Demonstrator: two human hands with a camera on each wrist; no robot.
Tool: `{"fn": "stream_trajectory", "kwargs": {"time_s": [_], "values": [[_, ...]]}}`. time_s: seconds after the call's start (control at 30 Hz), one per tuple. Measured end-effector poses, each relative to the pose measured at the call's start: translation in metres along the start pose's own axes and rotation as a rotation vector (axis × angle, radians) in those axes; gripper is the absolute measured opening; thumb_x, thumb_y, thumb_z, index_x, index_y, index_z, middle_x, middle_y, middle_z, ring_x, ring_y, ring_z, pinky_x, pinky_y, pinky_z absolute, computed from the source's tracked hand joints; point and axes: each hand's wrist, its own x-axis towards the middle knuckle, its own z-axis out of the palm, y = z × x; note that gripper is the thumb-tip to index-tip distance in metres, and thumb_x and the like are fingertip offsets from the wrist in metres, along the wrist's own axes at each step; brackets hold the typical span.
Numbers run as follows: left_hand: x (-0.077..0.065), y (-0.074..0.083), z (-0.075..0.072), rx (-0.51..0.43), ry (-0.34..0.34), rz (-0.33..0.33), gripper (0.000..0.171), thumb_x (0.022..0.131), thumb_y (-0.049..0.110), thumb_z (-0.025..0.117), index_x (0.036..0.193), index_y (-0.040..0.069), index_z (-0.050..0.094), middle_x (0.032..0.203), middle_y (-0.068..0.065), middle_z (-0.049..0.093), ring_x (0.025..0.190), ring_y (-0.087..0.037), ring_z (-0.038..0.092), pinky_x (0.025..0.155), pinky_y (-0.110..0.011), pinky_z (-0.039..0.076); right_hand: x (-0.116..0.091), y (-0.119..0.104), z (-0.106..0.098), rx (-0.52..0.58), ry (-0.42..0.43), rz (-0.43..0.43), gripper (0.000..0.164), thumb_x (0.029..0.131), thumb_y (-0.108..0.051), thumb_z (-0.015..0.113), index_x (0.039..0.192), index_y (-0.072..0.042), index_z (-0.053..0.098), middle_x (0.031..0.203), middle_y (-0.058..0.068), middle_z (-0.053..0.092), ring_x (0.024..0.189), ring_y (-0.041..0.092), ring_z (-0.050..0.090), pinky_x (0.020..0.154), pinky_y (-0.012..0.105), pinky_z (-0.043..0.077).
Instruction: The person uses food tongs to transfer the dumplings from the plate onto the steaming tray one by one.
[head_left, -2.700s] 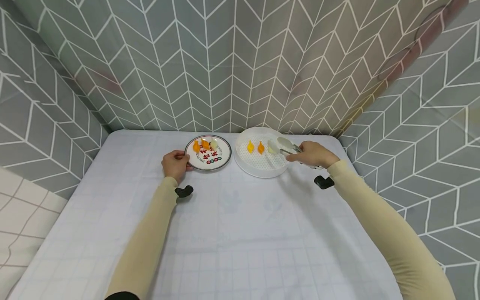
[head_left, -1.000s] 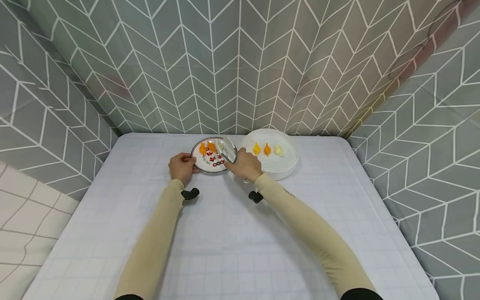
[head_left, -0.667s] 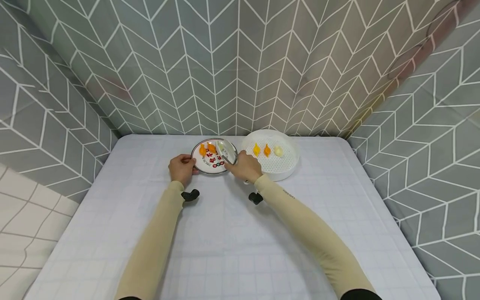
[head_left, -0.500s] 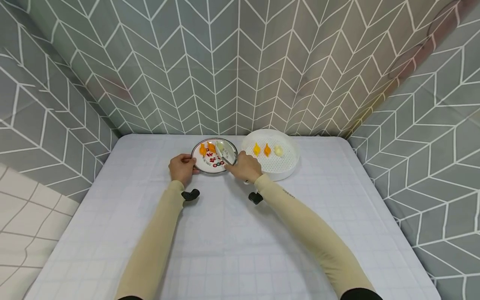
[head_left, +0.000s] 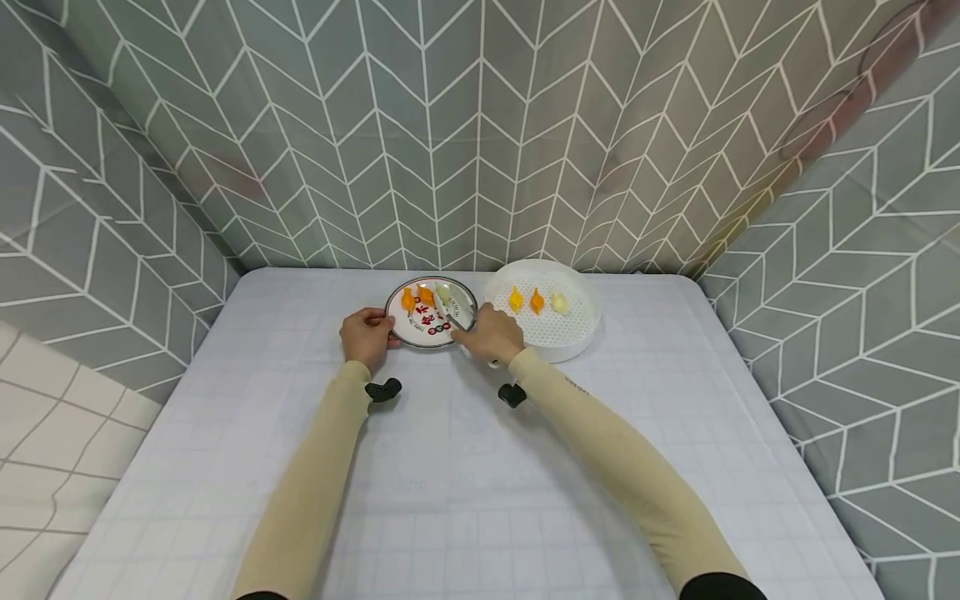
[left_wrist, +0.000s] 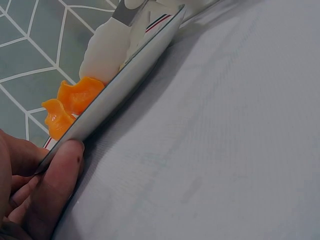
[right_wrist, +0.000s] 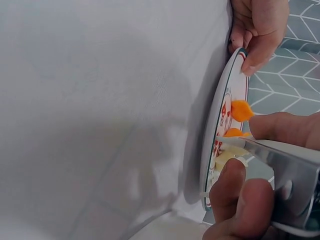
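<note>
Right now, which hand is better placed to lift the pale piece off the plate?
Probably the right hand: it holds the tongs at the pale piece, while the left hand grips the plate.

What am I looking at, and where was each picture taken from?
No machine here, just a person's bare left hand and right hand. The wide picture was taken from the head, the close ones from the left and right wrists. On the white-covered table sit a printed plate and a round white tray. The plate bears two orange pieces and a pale piece; the tray bears three more pieces: yellow, orange and pale. The left hand pinches the plate's rim; the right hand holds tongs, their tips by the plate's pale piece. Whether they grip it is unclear.
</note>
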Motion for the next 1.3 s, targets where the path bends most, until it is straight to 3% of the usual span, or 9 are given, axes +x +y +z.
{"fn": "stream_trajectory", "kwargs": {"time_s": [0.3,0.53,1.0,1.3], "values": [[0.0,-0.002,0.005,-0.008,0.0,0.008,0.027,0.095,0.012,0.066,0.12,0.002,0.064,0.103,-0.014,0.062,0.066,-0.015,0.068,0.059,-0.027,0.064,0.003,0.003,-0.001,-0.026,-0.008,-0.006,0.06,0.089,-0.052,0.065,0.113,0.002,0.055,0.089,0.01,0.061,0.076,0.025,0.06,0.055,0.032,0.051],[0.0,0.0,0.006,-0.021,-0.003,0.02,0.028,0.094,0.011,0.066,0.12,0.001,0.064,0.103,-0.015,0.062,0.064,-0.015,0.068,0.059,-0.028,0.064,0.0,0.004,-0.003,0.035,-0.035,0.018,0.051,0.089,-0.05,0.066,0.105,-0.003,0.054,0.085,0.009,0.061,0.07,0.022,0.06,0.05,0.029,0.05],[0.0,0.003,0.0,-0.02,-0.007,0.051,0.029,0.095,0.011,0.065,0.122,-0.002,0.063,0.103,-0.016,0.063,0.058,-0.012,0.067,0.056,-0.027,0.063,-0.02,0.01,-0.03,0.166,-0.069,0.005,0.059,0.088,-0.053,0.064,0.117,-0.002,0.052,0.096,0.009,0.06,0.074,0.022,0.06,0.053,0.029,0.054],[0.0,0.001,-0.002,-0.01,-0.004,0.023,0.03,0.095,0.012,0.065,0.122,0.0,0.063,0.103,-0.016,0.062,0.059,-0.013,0.067,0.058,-0.027,0.063,-0.031,0.014,-0.048,0.189,-0.093,0.009,0.045,0.09,-0.046,0.065,0.109,-0.007,0.055,0.087,0.008,0.055,0.066,0.021,0.056,0.047,0.028,0.051]]}}
